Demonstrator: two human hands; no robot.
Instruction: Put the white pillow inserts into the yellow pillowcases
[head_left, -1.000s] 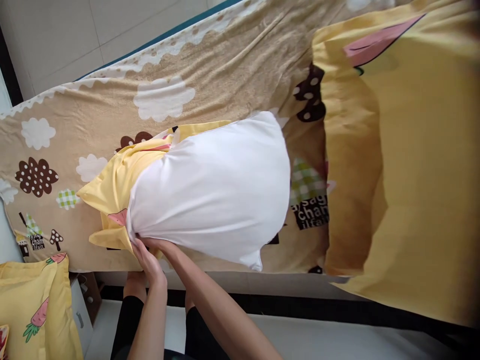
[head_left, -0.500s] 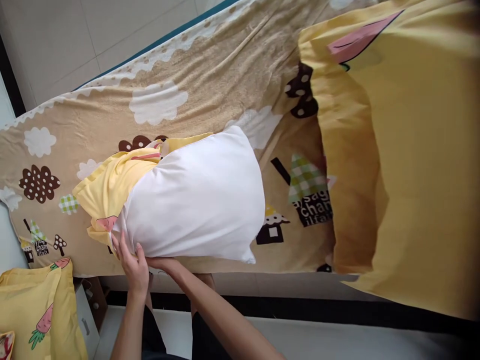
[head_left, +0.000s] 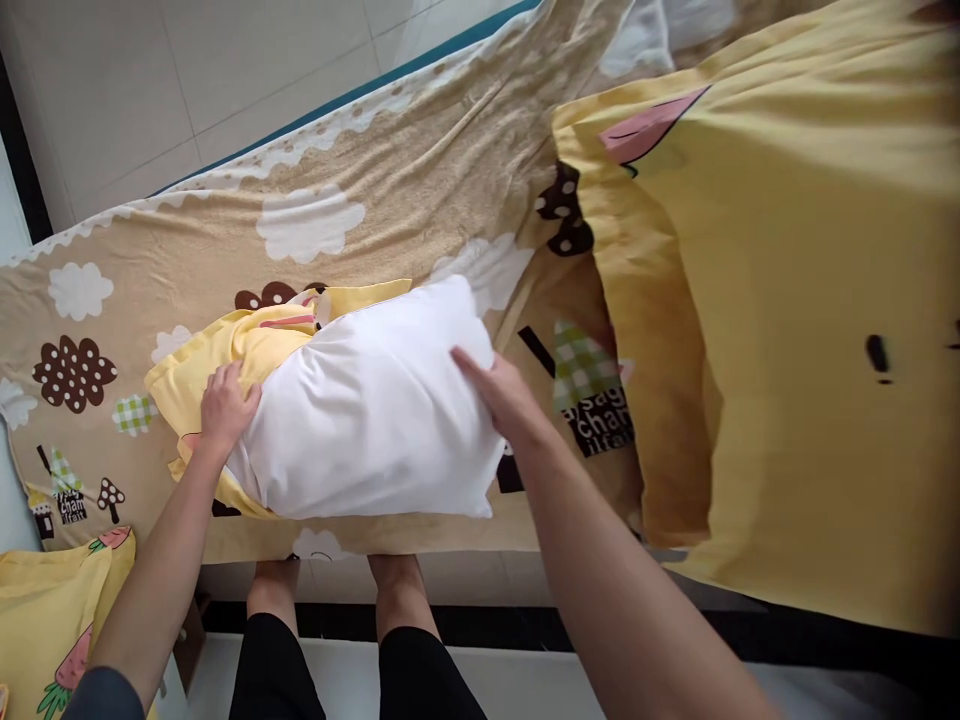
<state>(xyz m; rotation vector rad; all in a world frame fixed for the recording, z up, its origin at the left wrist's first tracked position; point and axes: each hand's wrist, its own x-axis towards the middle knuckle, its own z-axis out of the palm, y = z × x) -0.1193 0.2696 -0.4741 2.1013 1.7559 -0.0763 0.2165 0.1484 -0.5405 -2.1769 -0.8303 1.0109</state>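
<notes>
A white pillow (head_left: pixel 371 415) lies on the bed, its left end inside a bunched yellow pillowcase (head_left: pixel 225 350) with a pink print. My left hand (head_left: pixel 225 405) is closed on the pillowcase's edge where it meets the pillow. My right hand (head_left: pixel 502 395) rests flat on the pillow's right end, fingers stretched out.
The bed is covered by a tan sheet (head_left: pixel 390 190) with clouds and trees. A large yellow duvet (head_left: pixel 795 320) fills the right side. Another yellow carrot-print pillow (head_left: pixel 52 610) sits at the lower left. My legs (head_left: pixel 337 640) stand at the bed's near edge. Tiled floor (head_left: pixel 187 80) lies beyond.
Both hands left the pillow's near corner. The left went up to the pillowcase edge, the right crossed to the pillow's right end. The pillow sits deeper in the case.
</notes>
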